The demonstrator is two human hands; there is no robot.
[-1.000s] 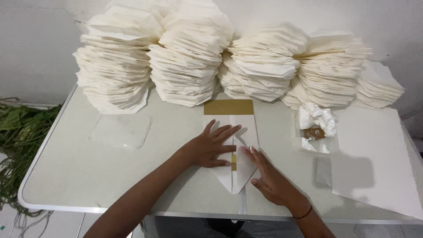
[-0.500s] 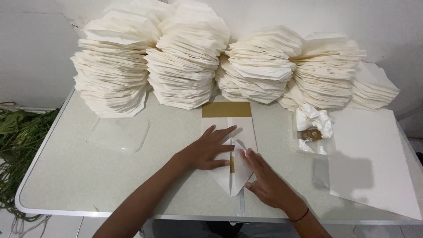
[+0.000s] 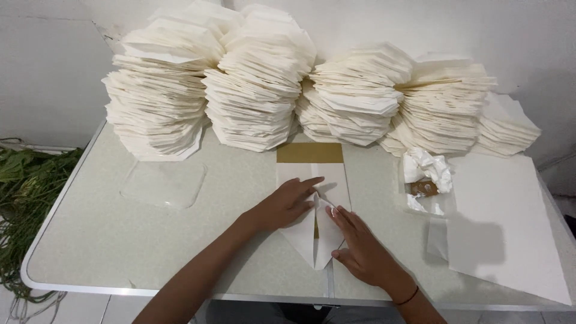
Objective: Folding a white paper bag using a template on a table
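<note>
A sheet of paper (image 3: 327, 180), white with a gold band at its far end, lies flat in the middle of the table (image 3: 108, 240). Its near end is folded into a point. My left hand (image 3: 287, 203) presses flat on the left flap. My right hand (image 3: 358, 248) rests on the right flap, fingers stretched toward the centre crease. Both hands touch the paper and neither lifts it.
Tall stacks of folded cream paper (image 3: 258, 90) line the back of the table against the wall. A clear plastic lid (image 3: 163, 182) lies at the left. Crumpled white paper with a small brown item (image 3: 426, 177) and flat white sheets (image 3: 510, 222) lie at the right. Green leaves (image 3: 24, 180) are on the floor at the left.
My left hand has drawn its fingers in and slid slightly toward the centre crease. My right hand moved up the right flap, fingers now nearer the left hand.
</note>
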